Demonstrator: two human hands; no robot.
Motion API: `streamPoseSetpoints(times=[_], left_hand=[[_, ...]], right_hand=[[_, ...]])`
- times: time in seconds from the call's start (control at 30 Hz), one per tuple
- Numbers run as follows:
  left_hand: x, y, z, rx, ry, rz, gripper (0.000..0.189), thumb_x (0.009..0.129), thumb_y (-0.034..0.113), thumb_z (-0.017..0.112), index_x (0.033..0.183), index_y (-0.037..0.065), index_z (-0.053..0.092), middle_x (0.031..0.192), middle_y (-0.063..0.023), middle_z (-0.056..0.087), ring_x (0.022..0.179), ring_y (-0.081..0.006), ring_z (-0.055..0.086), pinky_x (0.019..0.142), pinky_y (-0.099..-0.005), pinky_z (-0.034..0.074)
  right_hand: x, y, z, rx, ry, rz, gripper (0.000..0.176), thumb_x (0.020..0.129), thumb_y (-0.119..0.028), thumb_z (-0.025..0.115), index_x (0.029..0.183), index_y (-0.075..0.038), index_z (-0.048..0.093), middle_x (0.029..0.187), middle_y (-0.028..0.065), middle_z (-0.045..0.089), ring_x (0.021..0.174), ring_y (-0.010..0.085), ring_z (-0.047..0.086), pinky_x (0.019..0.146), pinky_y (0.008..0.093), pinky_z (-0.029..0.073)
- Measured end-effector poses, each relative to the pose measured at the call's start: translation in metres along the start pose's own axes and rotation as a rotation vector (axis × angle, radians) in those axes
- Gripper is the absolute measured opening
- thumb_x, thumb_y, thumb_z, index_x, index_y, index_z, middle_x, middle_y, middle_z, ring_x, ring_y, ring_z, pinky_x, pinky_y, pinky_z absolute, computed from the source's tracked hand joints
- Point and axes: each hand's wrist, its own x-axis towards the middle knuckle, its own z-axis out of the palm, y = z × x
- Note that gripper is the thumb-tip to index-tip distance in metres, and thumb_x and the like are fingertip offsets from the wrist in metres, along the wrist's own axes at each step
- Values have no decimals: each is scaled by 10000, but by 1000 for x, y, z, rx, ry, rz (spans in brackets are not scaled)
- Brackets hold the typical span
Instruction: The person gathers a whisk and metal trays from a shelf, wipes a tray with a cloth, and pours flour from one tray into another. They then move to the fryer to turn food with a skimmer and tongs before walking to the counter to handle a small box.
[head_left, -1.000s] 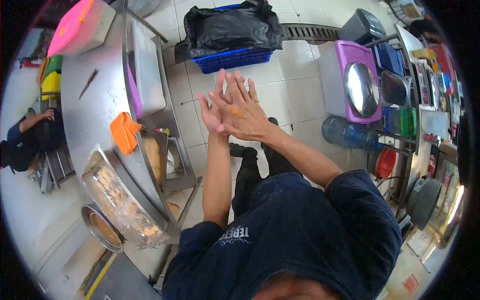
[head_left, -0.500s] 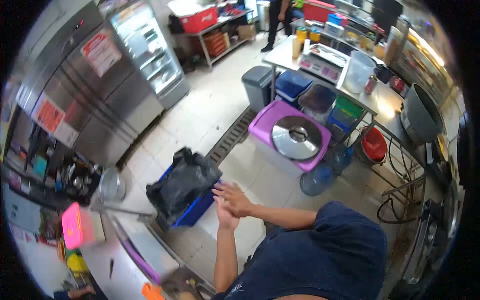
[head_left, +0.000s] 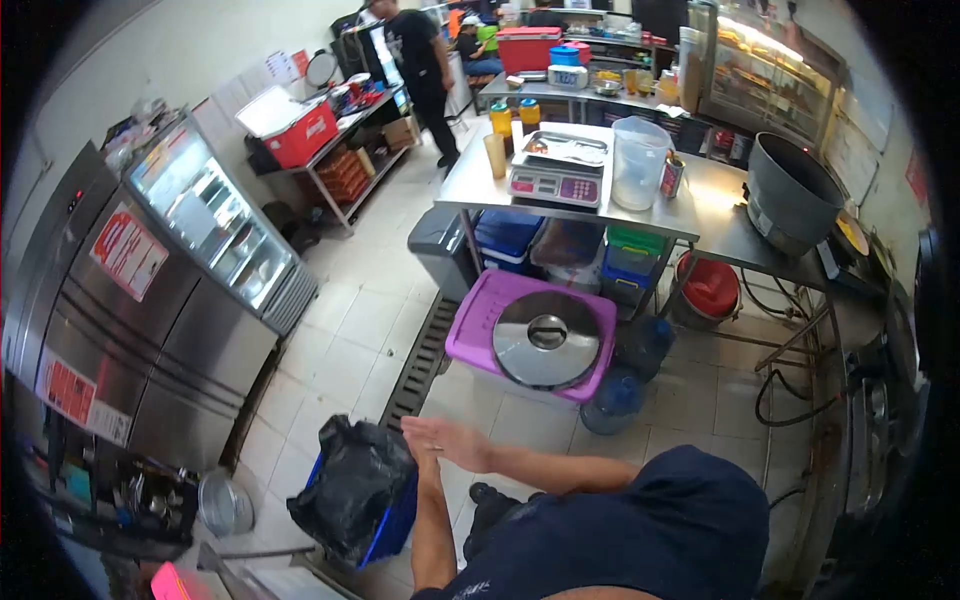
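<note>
My two hands are pressed together in front of me, above the floor. My right hand (head_left: 458,444) comes in from the right with its fingers stretched out flat, lying across the other hand. Behind it, my left hand (head_left: 425,455) points upward and is largely covered; what shows of it looks flat, not curled. I see no object in either hand. Close by on the left is a blue bin (head_left: 393,525) lined with a black plastic bag (head_left: 355,485). Further ahead, a round metal lid (head_left: 548,362) lies on a purple-lidded container (head_left: 472,325).
A steel table (head_left: 455,190) holds a scale (head_left: 555,188) and a clear plastic jug (head_left: 638,165). Large water bottles (head_left: 612,402) stand beside the purple-lidded container. A floor drain (head_left: 420,360) runs ahead. Steel refrigerators (head_left: 150,320) line the left. A person (head_left: 420,75) stands at the back.
My view has tilted up, so more of the back of the kitchen shows. My hands stay together; the right has turned to lie flatter over the left.
</note>
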Motion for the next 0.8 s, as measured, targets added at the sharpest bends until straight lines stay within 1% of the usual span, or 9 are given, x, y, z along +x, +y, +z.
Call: streamPoseSetpoints(times=[0.13,0.37,0.4,0.43,0.53,0.57,0.6,0.67,0.8], left_hand=[[55,-18,15,-518,-162,-135,521,824,422,303,1238,110,261,1287,-146,207,1172,-276,222,935,-371,204],[119,55,32,-896,-243,-388,508,824,426,322,1197,81,332,1222,-134,330,1123,-244,319,890,-377,299],[129,73,32,-850,-234,-315,430,829,358,365,1138,59,385,1137,-124,407,1041,-227,397,839,-357,350],[141,87,26,-798,-214,-244,353,834,290,407,1079,38,438,1052,-115,483,959,-209,475,788,-336,400],[199,100,-13,51,-66,123,129,804,105,478,913,38,498,844,-78,554,747,-154,538,654,-245,440],[215,108,-23,-58,53,23,111,737,-5,542,817,44,482,719,-53,542,527,-91,492,454,-188,405],[229,117,-39,-66,69,37,111,737,-5,542,817,44,482,719,-53,542,527,-91,492,454,-188,405],[244,130,-76,169,147,-136,88,759,92,549,796,50,481,649,-28,525,393,-52,401,343,-187,328],[282,131,-150,-285,189,-129,150,786,209,525,755,69,480,569,-7,479,323,-40,326,288,-187,262]], right_hand=[[44,6,-57,-1749,110,-634,451,798,-379,363,1174,-131,396,1232,115,339,1163,248,267,969,398,120],[120,-20,-281,-1848,456,-664,347,724,-296,464,983,-77,539,895,113,571,829,288,532,757,385,387],[119,-51,-259,-1645,849,258,274,709,-240,477,874,-44,576,831,134,583,764,309,549,705,394,413],[115,-52,-302,-1642,890,617,256,665,-207,513,822,-20,588,796,166,581,770,324,545,674,407,424],[75,-24,-413,-1556,1374,765,159,671,-159,537,751,-29,582,833,156,576,781,280,560,609,379,447],[47,16,-535,-2075,729,1070,175,683,-171,513,779,-59,606,867,137,574,798,306,553,671,360,450],[60,-42,-397,-2013,640,1267,195,704,-215,521,792,-64,606,867,124,579,791,292,557,689,354,446],[40,-5,-443,-1279,1426,964,237,711,-261,532,815,-60,600,886,111,579,840,282,548,708,359,439],[68,18,-402,-1209,1574,1054,258,704,-276,540,835,-61,596,893,97,579,871,284,538,709,360,437]])
